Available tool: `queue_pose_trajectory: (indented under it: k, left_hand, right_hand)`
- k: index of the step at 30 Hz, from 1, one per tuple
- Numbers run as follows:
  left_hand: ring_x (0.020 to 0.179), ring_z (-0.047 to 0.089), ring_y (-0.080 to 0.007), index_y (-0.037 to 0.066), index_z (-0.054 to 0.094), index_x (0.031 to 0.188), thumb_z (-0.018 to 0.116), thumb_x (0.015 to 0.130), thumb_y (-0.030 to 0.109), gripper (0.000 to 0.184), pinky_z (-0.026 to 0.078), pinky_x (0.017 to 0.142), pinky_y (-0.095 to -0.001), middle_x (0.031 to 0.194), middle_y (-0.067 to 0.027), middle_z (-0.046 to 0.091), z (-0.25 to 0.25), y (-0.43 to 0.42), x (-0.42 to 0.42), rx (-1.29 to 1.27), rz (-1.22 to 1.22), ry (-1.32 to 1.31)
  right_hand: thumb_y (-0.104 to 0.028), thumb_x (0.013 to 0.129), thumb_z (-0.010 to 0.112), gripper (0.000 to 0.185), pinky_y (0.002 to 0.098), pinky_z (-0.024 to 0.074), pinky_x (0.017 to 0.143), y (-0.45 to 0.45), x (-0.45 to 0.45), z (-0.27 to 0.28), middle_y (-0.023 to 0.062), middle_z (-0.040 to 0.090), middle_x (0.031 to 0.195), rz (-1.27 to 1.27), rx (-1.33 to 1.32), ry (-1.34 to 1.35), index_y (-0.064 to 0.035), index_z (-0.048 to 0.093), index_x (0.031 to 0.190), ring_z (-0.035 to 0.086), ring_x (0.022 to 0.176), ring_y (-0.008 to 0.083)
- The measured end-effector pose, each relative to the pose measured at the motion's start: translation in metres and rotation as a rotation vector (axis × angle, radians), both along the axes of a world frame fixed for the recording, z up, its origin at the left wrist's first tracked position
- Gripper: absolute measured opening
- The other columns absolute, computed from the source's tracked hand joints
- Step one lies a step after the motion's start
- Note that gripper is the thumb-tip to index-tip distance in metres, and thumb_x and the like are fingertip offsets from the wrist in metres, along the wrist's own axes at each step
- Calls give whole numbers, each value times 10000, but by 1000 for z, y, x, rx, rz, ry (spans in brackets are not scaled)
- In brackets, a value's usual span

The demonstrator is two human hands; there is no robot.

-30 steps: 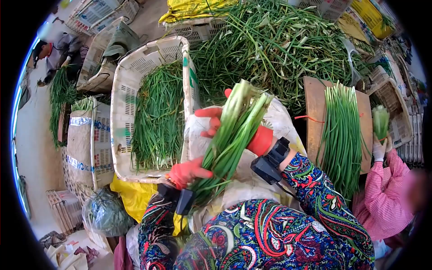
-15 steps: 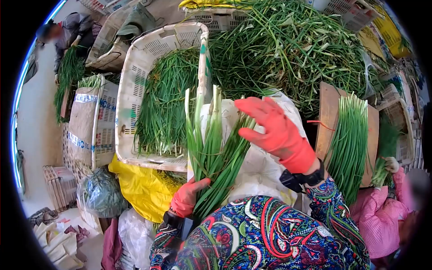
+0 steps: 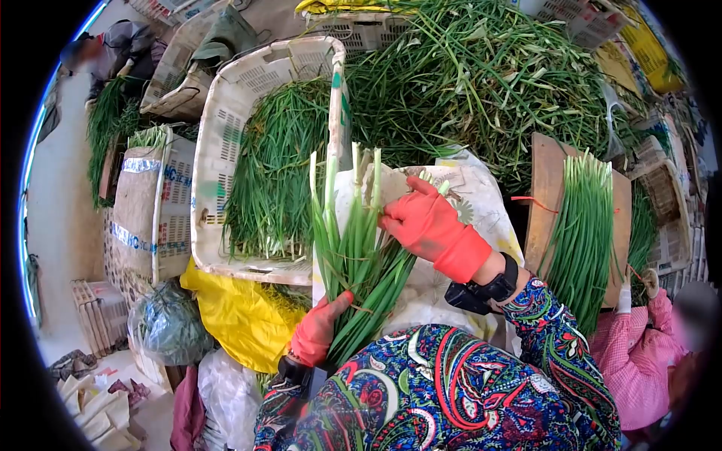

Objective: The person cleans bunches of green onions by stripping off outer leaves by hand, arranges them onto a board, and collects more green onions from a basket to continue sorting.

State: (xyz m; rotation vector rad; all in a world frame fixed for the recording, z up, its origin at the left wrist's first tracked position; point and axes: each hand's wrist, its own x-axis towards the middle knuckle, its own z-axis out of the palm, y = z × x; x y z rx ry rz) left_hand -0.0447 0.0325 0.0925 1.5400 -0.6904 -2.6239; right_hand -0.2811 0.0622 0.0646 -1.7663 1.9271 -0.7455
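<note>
In the head view a loose bunch of garlic chives stands with its pale stem ends up and fanned apart. My left hand, in a coral-red rubber glove, is closed around its lower leafy part. My right hand, gloved alike, has its fingers closed at the stems on the bunch's right side. Its fingertips partly hide the stems there. Under the hands lies a pale patterned sheet. Right of it, a neat sheaf of garlic chives lies on a wooden board with a red tie.
A white plastic crate holding more chives is at the left. A large heap of loose greens spreads behind. Yellow plastic lies by the crate. Two co-workers handle greens, one in a pink sleeve at right, one far left.
My right hand has moved left and down from above, its spread fingers closing at the stems. My left hand keeps its hold. The pink-sleeved co-worker's hands have shifted.
</note>
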Motion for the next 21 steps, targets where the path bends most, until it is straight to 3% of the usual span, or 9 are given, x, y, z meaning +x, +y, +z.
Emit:
queue_pose_trajectory:
  k: [4, 8, 10, 13, 15, 17, 19, 20, 21]
  left_hand:
    - [896, 574, -164, 44, 460, 1202, 531, 865, 163, 365, 467, 788, -287, 1052, -64, 581, -8, 6, -1, -145, -65, 13]
    - [942, 559, -178, 37, 442, 1219, 531, 859, 127, 382, 456, 825, -305, 1100, -71, 564, -8, 9, -3, -145, -82, 64]
    - [966, 555, -197, 32, 431, 1228, 546, 850, 141, 410, 449, 849, -322, 1130, -81, 550, -8, 11, -3, -123, -72, 63]
    - [909, 573, -177, 26, 460, 1191, 553, 849, 111, 365, 469, 789, -301, 1047, -68, 584, -11, 14, 0, -137, -2, 133]
    - [936, 563, -180, 34, 449, 1207, 560, 842, 122, 392, 459, 812, -311, 1067, -64, 576, -16, 14, 8, -134, 30, 84]
    - [937, 561, -179, 39, 445, 1213, 556, 844, 128, 396, 458, 813, -310, 1075, -62, 574, -11, 13, 9, -114, 100, 47]
    - [942, 558, -184, 29, 451, 1206, 538, 852, 140, 381, 454, 822, -308, 1086, -68, 570, -15, 12, 15, -148, 124, 36]
    - [943, 558, -186, 24, 455, 1201, 531, 856, 144, 373, 453, 825, -307, 1088, -68, 569, -11, 12, 15, -164, 138, 23]
    - [945, 558, -187, 19, 460, 1196, 524, 859, 147, 366, 452, 828, -307, 1090, -69, 569, -10, 12, 15, -180, 147, 11]
  right_hand:
    - [-159, 723, 508, 122, 393, 305, 979, -1, -6, -8, 55, 501, 564, -53, -162, 377, -103, 521, 616, 542, 637, 225]
    - [-161, 674, 512, 101, 380, 321, 972, -18, -34, -12, 33, 424, 526, -96, -353, 561, -127, 443, 608, 518, 605, 219]
    - [-161, 709, 480, 100, 370, 319, 979, -32, -61, -18, 20, 418, 526, -121, -331, 777, -129, 431, 628, 519, 600, 203]
    - [-179, 750, 460, 123, 377, 344, 963, -52, -123, 0, 5, 450, 532, -199, -257, 990, -125, 450, 641, 530, 605, 198]
    - [-221, 776, 475, 167, 391, 341, 968, -52, -182, 25, 68, 601, 748, -365, -114, 926, -86, 560, 824, 582, 785, 238]
    - [-274, 801, 491, 359, 393, 332, 974, -43, -237, 29, 138, 584, 1061, -693, -118, 683, -48, 538, 1074, 547, 983, 291]
    - [-288, 793, 507, 383, 356, 394, 892, -31, -247, 17, 137, 606, 956, -871, -469, 886, -64, 529, 1103, 569, 918, 313]
    - [-332, 788, 523, 413, 337, 392, 892, -17, -237, 13, 133, 609, 969, -631, -445, 518, -74, 543, 1109, 565, 930, 290]
    - [-365, 786, 536, 427, 326, 393, 889, -5, -226, 8, 124, 613, 980, -462, -249, 149, -78, 562, 1101, 564, 932, 263]
